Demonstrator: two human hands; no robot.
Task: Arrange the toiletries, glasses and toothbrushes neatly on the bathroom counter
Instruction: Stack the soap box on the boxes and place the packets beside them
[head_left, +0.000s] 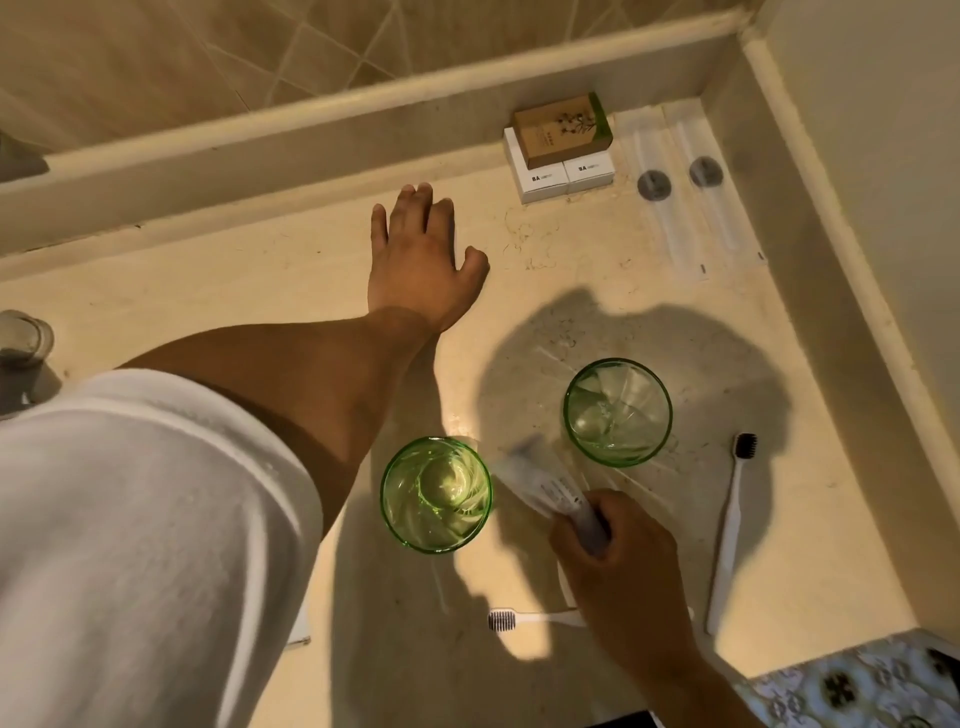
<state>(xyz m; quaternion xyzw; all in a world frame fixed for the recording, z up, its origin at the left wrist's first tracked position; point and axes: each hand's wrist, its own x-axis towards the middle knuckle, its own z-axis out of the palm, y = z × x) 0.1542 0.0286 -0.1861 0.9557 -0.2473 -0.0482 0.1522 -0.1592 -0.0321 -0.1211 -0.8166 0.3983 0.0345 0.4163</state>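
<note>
Two green glasses stand upright on the beige counter (597, 291): one (436, 493) near the front, the other (617, 411) to its right. My right hand (621, 561) is shut on a blurred white toothpaste tube (545, 480) between them. My left hand (421, 254) rests flat on the counter, fingers spread, holding nothing. A white toothbrush with dark bristles (730, 535) lies at the right. Another toothbrush (524, 619) lies near the front, its handle hidden under my right hand.
In the back corner a brown soap box (563, 130) sits on two white boxes (561, 174). Two wrapped sachets (675, 192) lie beside them. A clear glass (23, 338) stands at the far left. A raised ledge (311, 135) bounds the back, and a wall edge the right.
</note>
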